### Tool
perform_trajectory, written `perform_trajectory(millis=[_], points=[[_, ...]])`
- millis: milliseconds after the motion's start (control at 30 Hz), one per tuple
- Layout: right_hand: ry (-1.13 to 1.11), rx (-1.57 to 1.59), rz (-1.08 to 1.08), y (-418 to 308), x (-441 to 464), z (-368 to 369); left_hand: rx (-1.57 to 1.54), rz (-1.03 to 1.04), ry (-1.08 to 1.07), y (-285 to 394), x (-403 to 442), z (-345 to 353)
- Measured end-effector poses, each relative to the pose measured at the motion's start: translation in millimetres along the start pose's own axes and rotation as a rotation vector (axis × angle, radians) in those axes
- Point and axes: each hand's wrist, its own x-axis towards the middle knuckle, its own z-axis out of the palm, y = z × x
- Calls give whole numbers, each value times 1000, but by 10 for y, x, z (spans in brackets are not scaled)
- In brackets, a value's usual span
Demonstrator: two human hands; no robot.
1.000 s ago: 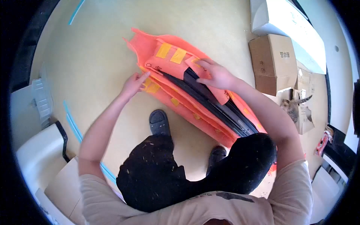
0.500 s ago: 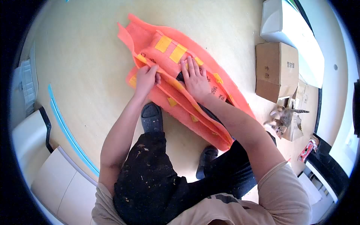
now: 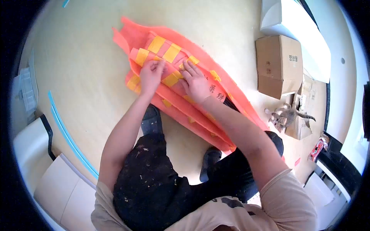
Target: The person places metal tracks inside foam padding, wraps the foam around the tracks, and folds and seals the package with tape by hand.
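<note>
A long red-orange soft sheet [image 3: 181, 32] lies on the floor in front of me, folded into layers, with yellow tape pieces [image 3: 172, 52] along its flaps. Black printed characters mark one inner surface. Dark, thin strands [image 3: 231, 104] show between the layers at the right. My left hand [image 3: 151, 77] is closed, thumb and fingers pinched at the edge of the folded-over flap. Beside it, my right hand [image 3: 195, 82] rests on the sheet near a tape piece, fingers stretched out. What lies under its palm is hidden.
A kitten [image 3: 284, 117] stands at the right by a torn cardboard piece [image 3: 300, 129]. Beyond it are a brown carton [image 3: 279, 65] and a white box [image 3: 300, 34]. A blue strip [image 3: 69, 134] lies at the left, near white panels [image 3: 63, 188]. My slippered feet flank the sheet's near side.
The flap at my left hand has turned over toward the far side, covering the dark gap and showing more yellow tape. My right hand has shifted slightly nearer. The kitten has turned a little.
</note>
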Motion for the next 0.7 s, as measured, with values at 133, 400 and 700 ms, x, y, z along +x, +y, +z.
perform_trajectory(millis=[133, 400, 700], points=[[97, 60, 26, 8, -5, 70, 1085, 824, -104, 301, -344, -105], [-165, 152, 209, 309, 200, -677, 1057, 1028, -593, 337, -53, 4], [-244, -254, -5, 597, -113, -540, 1072, 999, -664, 549, -1, 178]])
